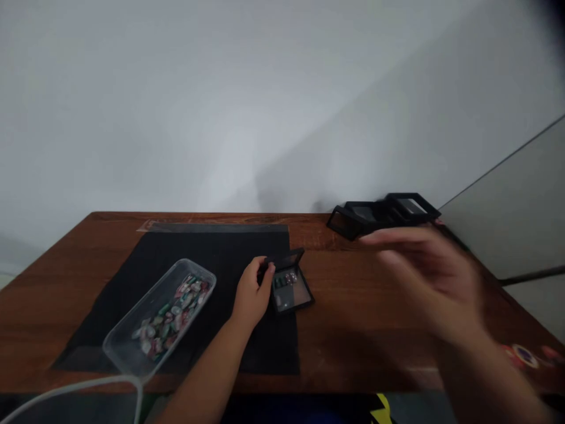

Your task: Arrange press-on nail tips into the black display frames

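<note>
My left hand (252,294) pinches the raised lid of a small black-framed case (302,292) with a clear window. The case lies open, partly on a black mat and partly on the wood. Inside it, several small green and pink pieces sit in a row, with a few clear bits nearer its front edge. My right hand (435,282), blurred, hovers over the right side of the table with thumb and fingers apart and nothing visible between them. Just beyond its fingertips is a pile of similar black-framed cases (375,213).
A clear plastic tub (132,321) of small shiny green, pink and clear pieces (174,315) stands on the black mat (212,244). The mat lies on a wooden table (348,294) against a pale wall. Small round reddish items (525,356) lie at the right edge.
</note>
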The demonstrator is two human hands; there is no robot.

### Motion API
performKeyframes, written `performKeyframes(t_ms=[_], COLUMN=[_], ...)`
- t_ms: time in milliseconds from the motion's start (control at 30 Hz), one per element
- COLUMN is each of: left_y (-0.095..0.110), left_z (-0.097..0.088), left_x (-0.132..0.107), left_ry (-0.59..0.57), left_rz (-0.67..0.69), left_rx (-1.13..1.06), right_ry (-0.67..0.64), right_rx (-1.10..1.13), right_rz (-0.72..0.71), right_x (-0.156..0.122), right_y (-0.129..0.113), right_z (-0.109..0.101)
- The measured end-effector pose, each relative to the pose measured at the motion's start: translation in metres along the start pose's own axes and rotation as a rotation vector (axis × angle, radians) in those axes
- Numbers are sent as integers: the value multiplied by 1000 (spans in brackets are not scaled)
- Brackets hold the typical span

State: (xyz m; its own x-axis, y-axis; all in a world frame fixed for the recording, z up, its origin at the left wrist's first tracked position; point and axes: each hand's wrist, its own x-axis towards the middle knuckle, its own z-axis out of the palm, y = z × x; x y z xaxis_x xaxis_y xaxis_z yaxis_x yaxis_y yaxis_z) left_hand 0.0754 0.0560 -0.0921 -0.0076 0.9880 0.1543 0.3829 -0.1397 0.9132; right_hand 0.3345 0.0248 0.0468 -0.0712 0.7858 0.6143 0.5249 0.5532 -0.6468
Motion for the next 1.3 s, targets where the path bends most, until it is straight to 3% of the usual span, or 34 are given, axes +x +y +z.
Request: performKeyframes(t_ms=[133,200,300,433,833,1300], left_y=[-7,-8,-8,-8,-19,-16], left_z=[-1,-2,-2,-2,1,1], left_x=[4,5,6,5,4,1], left_ry=[78,93,94,87,73,-3], left_rz=[32,44,39,11,4,46], left_rx=[-10,-24,-44,-53,16,56], right_ry=[-339,-434,-470,-509,-278,-231], right_rx=[119,199,274,271,138,145], right_rz=[158,223,220,163,130,100], right_x=[-14,-20,-25,-28,-30,-41], right_y=[39,59,77,82,91,89], right_z=[42,62,83,99,109,101])
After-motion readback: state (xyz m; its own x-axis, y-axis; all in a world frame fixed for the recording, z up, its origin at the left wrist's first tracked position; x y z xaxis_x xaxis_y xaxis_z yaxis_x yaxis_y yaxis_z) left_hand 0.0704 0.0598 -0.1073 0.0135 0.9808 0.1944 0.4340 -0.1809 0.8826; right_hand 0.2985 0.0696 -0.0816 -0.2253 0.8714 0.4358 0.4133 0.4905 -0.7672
